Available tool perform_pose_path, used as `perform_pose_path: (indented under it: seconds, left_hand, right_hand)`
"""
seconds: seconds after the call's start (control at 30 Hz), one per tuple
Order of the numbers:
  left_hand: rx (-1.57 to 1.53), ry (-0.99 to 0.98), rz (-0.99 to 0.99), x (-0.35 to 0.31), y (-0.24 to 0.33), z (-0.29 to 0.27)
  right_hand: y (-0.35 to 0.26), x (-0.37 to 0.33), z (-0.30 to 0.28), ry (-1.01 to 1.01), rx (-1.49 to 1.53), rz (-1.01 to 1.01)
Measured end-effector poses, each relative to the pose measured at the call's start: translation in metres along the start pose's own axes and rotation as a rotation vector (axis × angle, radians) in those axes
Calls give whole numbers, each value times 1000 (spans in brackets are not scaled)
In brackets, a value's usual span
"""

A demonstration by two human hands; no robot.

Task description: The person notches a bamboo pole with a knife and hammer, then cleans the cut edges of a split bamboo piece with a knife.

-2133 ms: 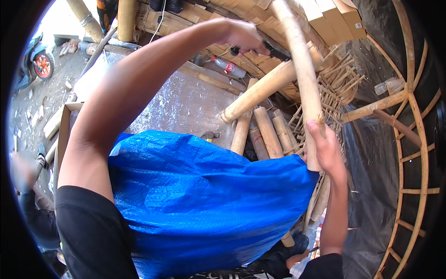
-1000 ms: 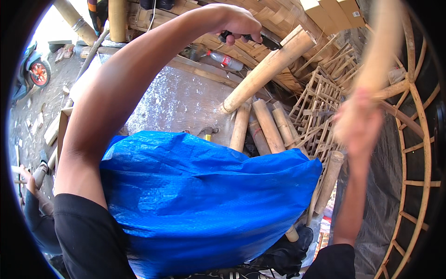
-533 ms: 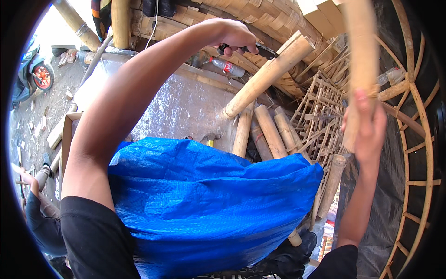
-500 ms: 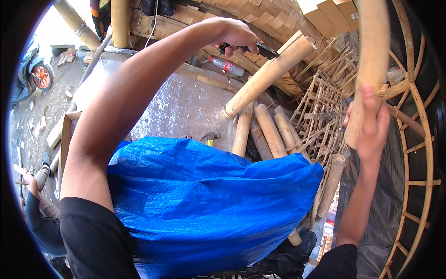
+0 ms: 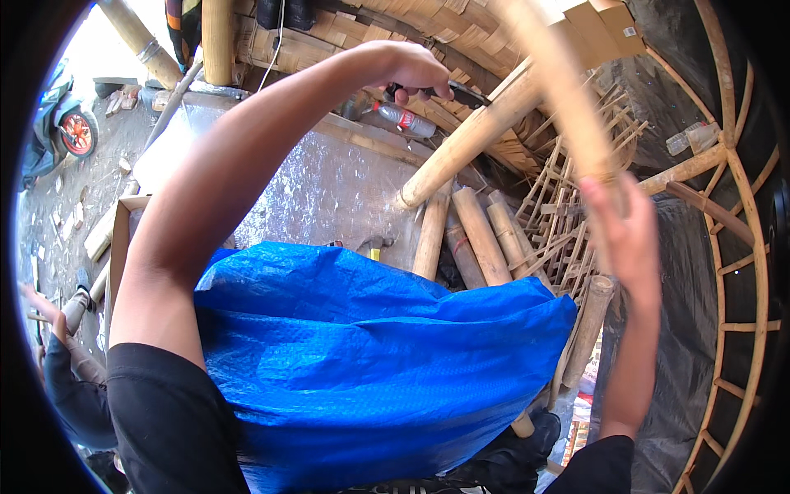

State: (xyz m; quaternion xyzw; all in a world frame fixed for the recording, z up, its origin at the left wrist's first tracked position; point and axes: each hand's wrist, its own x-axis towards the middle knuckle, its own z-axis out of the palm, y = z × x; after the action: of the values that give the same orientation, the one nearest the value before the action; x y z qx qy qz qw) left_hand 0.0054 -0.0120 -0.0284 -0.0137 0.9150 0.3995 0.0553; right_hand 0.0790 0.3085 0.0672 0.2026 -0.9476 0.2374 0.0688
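While the left hand [image 5: 418,69] closes its fingers around the dark handle of a knife [image 5: 471,96], whose blade meets the upper part of a slanting bamboo pole [image 5: 465,146], the right hand [image 5: 632,235] wraps around the lower part of a thick bamboo stick [image 5: 568,95], blurred and raised. The stick crosses the pole's top end; whether they touch, I cannot tell. A blue tarp [image 5: 378,346] spreads below, a hammer [image 5: 376,245] just beyond its edge.

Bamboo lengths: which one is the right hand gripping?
The long, blurred length at upper right, gripped near its lower end by the right hand; that hand holds no other.
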Motion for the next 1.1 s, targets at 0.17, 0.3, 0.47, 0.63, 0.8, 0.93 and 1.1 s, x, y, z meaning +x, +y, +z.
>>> perform_pose_path:
  seconds: [0.17, 0.3, 0.47, 0.63, 0.8, 0.93, 1.1]
  left_hand:
    - [-12, -106, 10, 10, -8, -3]
    - [97, -121, 165, 6, -3, 10]
    - [-92, -29, -58, 15, -40, 3]
    - [-52, -37, -34, 4, -43, -2]
    - [-642, -467, -43, -1, -35, -9]
    - [-714, -626, -134, 1, -41, -1]
    - [-821, -647, -175, 12, -73, 14]
  right_hand:
    - [-7, 10, 7, 230, 289, -179]
    - [80, 8, 88, -27, 13, -98]
    - [44, 17, 62, -283, 250, 250]
    - [26, 15, 56, -225, 334, 191]
    - [57, 3, 112, -280, 514, 292]
    - [68, 8, 119, -218, 418, 184]
    - [52, 1, 113, -235, 395, 236]
